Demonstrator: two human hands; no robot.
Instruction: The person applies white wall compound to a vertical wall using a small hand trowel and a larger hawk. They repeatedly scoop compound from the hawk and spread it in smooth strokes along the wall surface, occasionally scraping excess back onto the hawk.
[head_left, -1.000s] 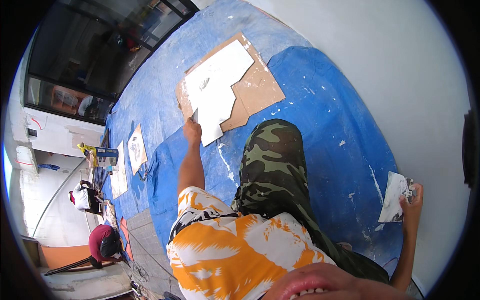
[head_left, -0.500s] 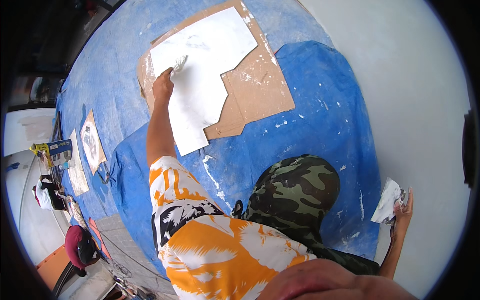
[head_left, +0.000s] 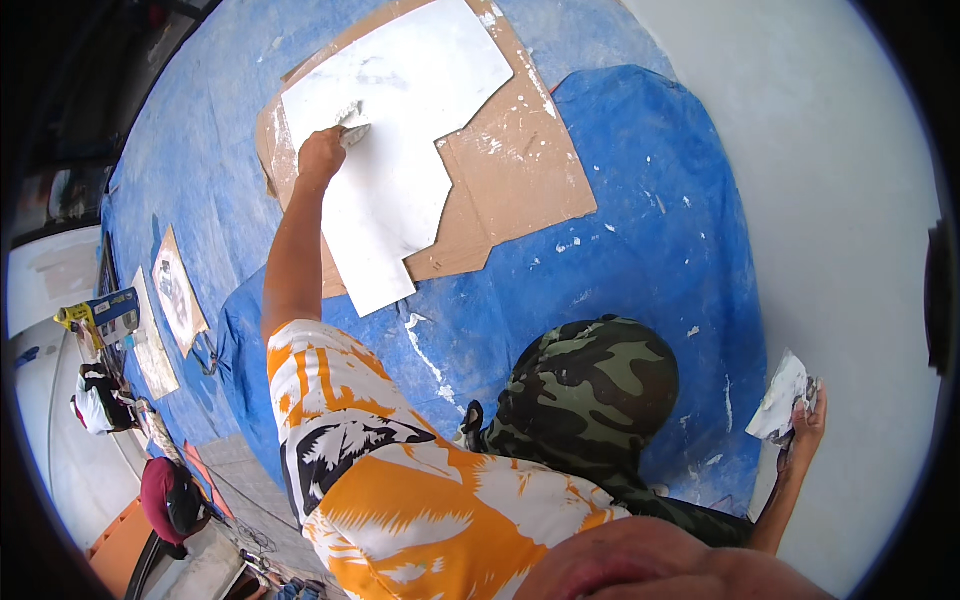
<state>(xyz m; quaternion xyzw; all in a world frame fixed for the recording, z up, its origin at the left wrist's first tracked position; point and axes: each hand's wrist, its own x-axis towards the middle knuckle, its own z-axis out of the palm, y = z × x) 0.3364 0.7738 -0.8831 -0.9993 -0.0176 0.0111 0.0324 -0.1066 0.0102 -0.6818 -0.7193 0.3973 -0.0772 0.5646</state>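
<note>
My left hand (head_left: pixel 322 153) grips a putty knife (head_left: pixel 356 134) at the far left, with white paste (head_left: pixel 349 113) beside its blade. The blade is at or just above a white angular panel (head_left: pixel 390 190), whether touching I cannot tell. Faint grey smears mark the panel's upper part. Under the panel lies a brown cardboard sheet (head_left: pixel 520 170) spotted with white. Out at the right, my right hand (head_left: pixel 806 425) holds a flat, paste-smeared plate (head_left: pixel 778 405) tilted up, its fingers curled round one edge.
A blue tarp (head_left: pixel 650 200) with white splashes covers the floor, meeting a pale grey surface (head_left: pixel 840 200) at right. My camouflage-clad knee (head_left: pixel 600 400) rises between my arms. At left lie a small panel (head_left: pixel 180 290) and a blue-yellow package (head_left: pixel 105 318); two people (head_left: pixel 172 500) are beyond.
My left hand has shifted slightly left and up, and the knife has turned, so its grey blade now shows. The plate in my right hand has tilted a little. The whole view has shifted slightly.
</note>
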